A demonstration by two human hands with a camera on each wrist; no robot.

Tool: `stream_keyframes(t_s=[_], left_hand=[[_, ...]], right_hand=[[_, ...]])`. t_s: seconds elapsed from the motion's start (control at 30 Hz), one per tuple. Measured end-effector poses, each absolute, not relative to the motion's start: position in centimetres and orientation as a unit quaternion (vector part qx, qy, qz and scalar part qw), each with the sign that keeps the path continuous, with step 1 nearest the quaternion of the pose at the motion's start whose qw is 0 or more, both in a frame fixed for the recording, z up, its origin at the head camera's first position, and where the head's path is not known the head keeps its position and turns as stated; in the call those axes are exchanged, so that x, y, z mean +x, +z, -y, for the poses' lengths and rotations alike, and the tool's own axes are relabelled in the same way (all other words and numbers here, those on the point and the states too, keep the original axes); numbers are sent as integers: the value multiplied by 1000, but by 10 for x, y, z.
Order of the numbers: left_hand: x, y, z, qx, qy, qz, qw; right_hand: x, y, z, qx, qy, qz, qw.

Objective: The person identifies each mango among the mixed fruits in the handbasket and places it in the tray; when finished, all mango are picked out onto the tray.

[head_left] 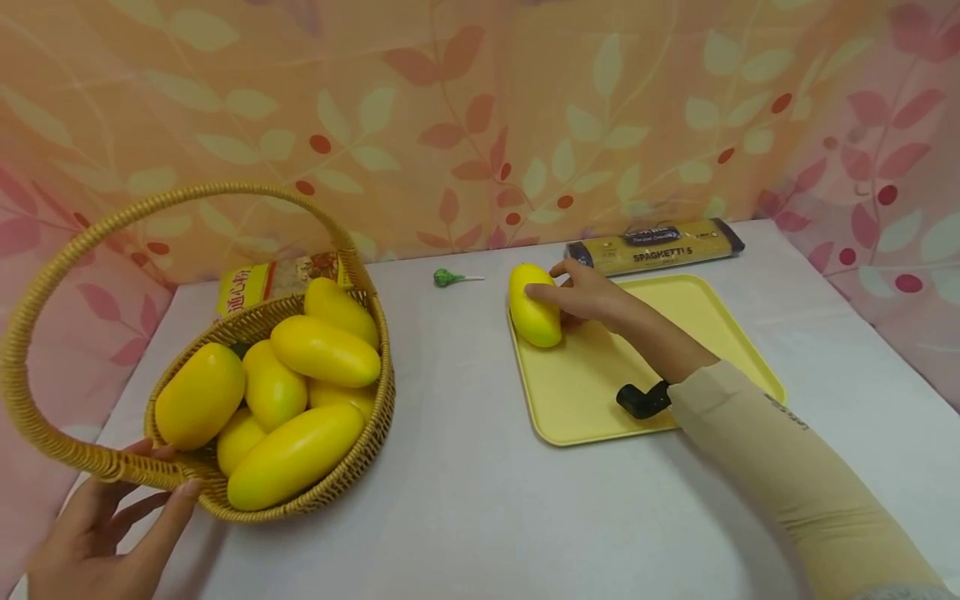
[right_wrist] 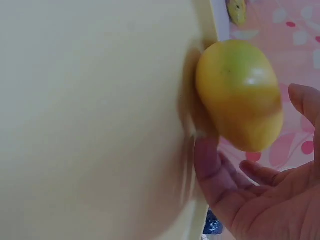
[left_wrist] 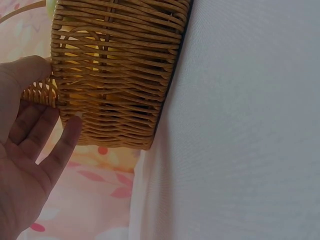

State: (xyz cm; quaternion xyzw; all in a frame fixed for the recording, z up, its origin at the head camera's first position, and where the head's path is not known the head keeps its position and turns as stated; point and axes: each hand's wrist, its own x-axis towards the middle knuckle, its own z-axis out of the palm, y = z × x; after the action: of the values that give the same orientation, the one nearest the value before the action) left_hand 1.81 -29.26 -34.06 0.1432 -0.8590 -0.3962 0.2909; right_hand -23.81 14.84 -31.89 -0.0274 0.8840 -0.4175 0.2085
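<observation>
Your right grip (head_left: 585,293) is spread around the mango (head_left: 536,323) at the far-left corner of the tray (head_left: 600,383), left grip (head_left: 90,537) pinching the basket handle (head_left: 228,190). Grasp or release, seemingly; next calls for closing firmly or withdrawing cleanly!

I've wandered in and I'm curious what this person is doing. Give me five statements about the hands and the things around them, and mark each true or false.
1. The left hand touches the basket. True.
2. The basket is empty. False: it holds several yellow mangoes.
3. The right hand is at a single mango by the tray's edge. True.
4. The lollipop lies on the tray. False: it lies on the tabletop, between basket and tray.
5. The spaghetti packet lies beyond the tray, towards the patterned backdrop. True.
</observation>
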Motion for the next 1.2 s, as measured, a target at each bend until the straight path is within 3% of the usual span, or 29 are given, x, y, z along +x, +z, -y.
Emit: stream_keyframes(t_s=[0.2, 0.43, 0.97, 1.2], left_hand=[[17, -339, 291, 133, -397, 859, 295], [18, -338, 291, 133, -398, 858, 296], [19, -339, 290, 159, -398, 856, 288], [19, -338, 289, 143, -397, 855, 301]], right_hand=[[-224, -305, -143, -82, -393, -910, 105], [-183, -282, -108, -227, -355, -906, -39], [-114, -293, -5, -559, -321, -761, -71], [-97, -294, 34, -607, -205, -766, -51]])
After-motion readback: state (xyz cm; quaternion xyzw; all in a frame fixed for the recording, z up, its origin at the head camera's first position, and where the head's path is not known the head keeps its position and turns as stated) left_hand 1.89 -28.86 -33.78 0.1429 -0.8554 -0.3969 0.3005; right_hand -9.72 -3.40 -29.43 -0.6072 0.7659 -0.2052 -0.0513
